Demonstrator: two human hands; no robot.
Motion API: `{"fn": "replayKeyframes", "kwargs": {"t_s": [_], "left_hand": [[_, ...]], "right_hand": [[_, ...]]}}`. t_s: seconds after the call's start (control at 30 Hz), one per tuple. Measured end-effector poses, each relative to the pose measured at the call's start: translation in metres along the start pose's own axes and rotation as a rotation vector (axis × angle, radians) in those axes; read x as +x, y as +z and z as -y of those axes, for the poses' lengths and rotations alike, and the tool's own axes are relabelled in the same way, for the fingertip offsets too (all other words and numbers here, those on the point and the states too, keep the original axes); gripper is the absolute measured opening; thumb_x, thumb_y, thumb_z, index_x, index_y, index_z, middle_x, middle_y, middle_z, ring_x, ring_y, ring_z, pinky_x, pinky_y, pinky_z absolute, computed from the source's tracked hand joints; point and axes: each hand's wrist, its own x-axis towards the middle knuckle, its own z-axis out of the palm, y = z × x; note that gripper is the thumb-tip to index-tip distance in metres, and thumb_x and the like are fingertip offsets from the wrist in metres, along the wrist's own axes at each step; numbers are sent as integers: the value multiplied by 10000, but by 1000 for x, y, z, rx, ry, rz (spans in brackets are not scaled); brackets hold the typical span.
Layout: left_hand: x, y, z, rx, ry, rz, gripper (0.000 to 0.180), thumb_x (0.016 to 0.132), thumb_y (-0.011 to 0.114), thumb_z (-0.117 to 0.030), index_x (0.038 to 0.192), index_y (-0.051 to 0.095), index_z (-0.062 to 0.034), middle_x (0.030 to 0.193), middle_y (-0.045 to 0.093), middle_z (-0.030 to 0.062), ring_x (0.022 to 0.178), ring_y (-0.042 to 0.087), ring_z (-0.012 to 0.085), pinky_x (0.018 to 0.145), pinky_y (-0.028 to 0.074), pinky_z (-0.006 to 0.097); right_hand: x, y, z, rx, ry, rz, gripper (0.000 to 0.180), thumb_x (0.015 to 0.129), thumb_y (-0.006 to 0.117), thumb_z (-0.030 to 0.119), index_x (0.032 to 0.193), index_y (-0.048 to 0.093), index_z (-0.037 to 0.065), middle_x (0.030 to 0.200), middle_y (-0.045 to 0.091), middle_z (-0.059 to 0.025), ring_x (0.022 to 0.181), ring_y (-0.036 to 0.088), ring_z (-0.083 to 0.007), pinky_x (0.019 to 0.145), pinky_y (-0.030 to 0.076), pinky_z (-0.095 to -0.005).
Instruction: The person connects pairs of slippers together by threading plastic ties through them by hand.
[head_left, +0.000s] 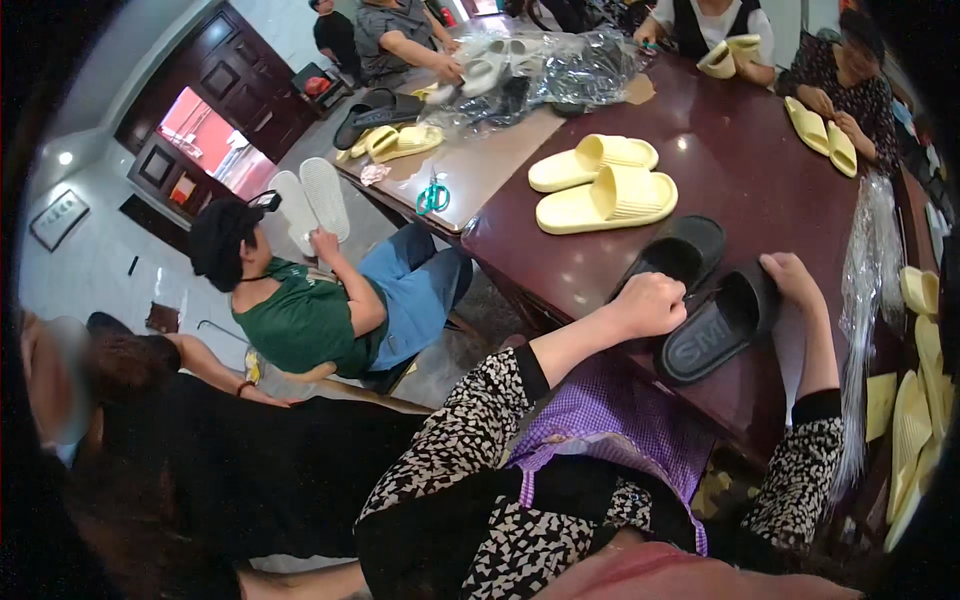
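Near black slipper (706, 345) lies by the near edge of the desk (730, 140); I'd judge it could skid off toward you if your right grip (795, 280) slackens; your left grip (652, 303) is curled closed between both black slippers; can't tell whether it pinches anything; your right one clasps the near slipper's far, toe end; far black slipper (695, 243) sits just left; yellow slippers (640, 200) are farther off, left.

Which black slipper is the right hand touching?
The nearest black slipper, toe end at the right hand. Its mate lies left, partly behind the left hand; the far-left black slippers are well away.
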Motion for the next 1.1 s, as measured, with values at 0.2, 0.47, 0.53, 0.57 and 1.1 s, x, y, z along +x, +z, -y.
{"fn": "replayKeyframes", "kwargs": {"t_s": [0.2,0.47,0.53,0.57,1.1], "left_hand": [[25,16,7,53,36,8,145,724,578,-152,634,567,-39,657,588,155,653,593,338,601,480,431],[40,12,14,-87,194,49,87,766,629,-60,740,565,-7,733,553,132,738,566,301,652,456,379],[38,10,14,-118,186,67,81,772,624,-54,758,563,-2,752,548,134,746,565,302,658,455,374],[38,8,15,-145,178,85,77,777,619,-48,776,560,2,771,543,136,755,563,303,665,454,368],[31,10,26,-273,119,47,70,778,613,-48,793,557,-9,808,547,131,761,564,325,671,462,387]], "right_hand": [[36,-3,-19,-269,-351,88,424,920,497,321,753,579,-59,670,565,-188,637,516,-174,619,415,-381],[17,16,-6,205,9,-312,271,829,615,204,762,633,-58,668,604,-72,643,553,-135,608,452,-308],[22,21,-4,275,-32,-389,225,814,629,168,770,638,-53,673,608,-69,647,562,-129,600,457,-298],[25,23,-3,324,-39,-421,186,790,634,140,801,647,-46,691,622,-73,641,577,-134,596,468,-296],[105,64,43,17,-333,-146,151,744,619,54,893,642,68,799,648,-85,743,614,-225,699,486,-340]]}}
